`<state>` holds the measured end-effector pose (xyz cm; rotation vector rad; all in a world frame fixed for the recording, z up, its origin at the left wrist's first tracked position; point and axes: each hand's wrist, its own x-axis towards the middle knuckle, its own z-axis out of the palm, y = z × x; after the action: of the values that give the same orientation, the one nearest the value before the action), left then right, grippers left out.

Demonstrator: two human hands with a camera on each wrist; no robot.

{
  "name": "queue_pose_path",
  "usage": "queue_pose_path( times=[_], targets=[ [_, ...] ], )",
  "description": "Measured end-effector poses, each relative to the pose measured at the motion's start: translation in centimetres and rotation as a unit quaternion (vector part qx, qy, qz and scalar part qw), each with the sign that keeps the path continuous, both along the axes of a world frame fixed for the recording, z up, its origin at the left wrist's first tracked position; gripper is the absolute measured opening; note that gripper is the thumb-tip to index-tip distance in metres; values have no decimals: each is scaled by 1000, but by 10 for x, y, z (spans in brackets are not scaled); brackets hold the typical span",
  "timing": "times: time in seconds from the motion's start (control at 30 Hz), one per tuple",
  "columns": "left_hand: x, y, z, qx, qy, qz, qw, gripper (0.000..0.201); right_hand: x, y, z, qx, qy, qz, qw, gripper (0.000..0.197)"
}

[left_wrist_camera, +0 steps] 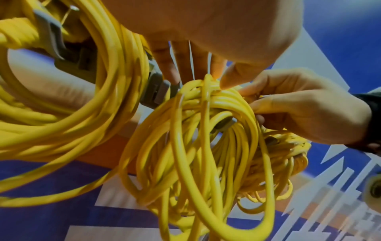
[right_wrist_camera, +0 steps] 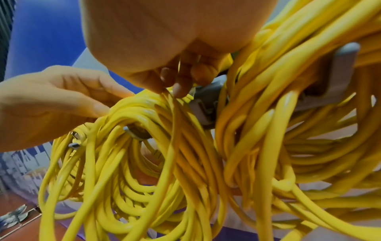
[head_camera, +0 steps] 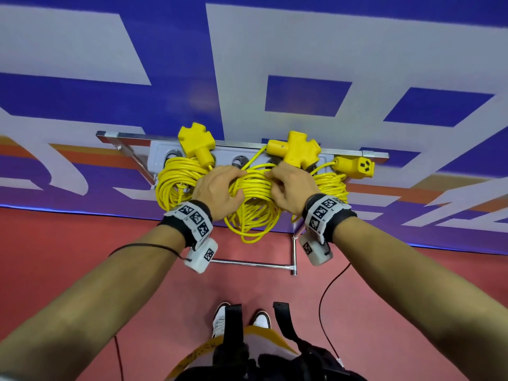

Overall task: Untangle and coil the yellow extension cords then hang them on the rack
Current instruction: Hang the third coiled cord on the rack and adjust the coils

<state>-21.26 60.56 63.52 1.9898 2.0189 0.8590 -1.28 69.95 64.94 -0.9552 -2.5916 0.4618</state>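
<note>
Three yellow cord coils hang on a grey rack against the wall. The left coil and right coil hang free. Both hands hold the middle coil at its top. My left hand wraps over the strands from the left, thumb underneath. My right hand pinches strands from the right. In the wrist views the middle coil loops over a grey hook, with the left hand's fingertips and the right hand's fingertips on its top strands. Yellow outlet blocks stick up above the rack.
A single yellow socket end pokes out at the rack's right. The rack's metal stand runs low over the red floor. A thin black cable lies on the floor by my shoes. A blue and white banner covers the wall.
</note>
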Motion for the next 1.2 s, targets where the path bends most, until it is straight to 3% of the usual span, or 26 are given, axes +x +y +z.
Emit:
queue_pose_path(
  times=[0.2, 0.37, 0.53, 0.97, 1.07, 1.2],
  targets=[
    [1, -5, -7, -12, -36, -15, 999, 48, -1, 1, 5, -49, -9, -16, 999, 30],
    [1, -5, -5, -9, -77, -5, 997, 36, 2, -1, 4, -10, -30, -9, 999, 33],
    [-2, -2, -5, -17, -73, -12, 997, 41, 6, -1, 3, -28, -81, -10, 996, 35],
    [4, -15, -13, 1, -28, -17, 999, 54, 12, -17, -3, -17, -106, 17, 994, 75],
    [7, -17, -14, 3, -17, -10, 1000, 54, 13, -20, -1, -5, -121, 21, 992, 66],
    [10, -18, -14, -2, 10, -7, 1000, 67, 15, -25, -1, 7, -168, 40, 985, 33]
  ],
)
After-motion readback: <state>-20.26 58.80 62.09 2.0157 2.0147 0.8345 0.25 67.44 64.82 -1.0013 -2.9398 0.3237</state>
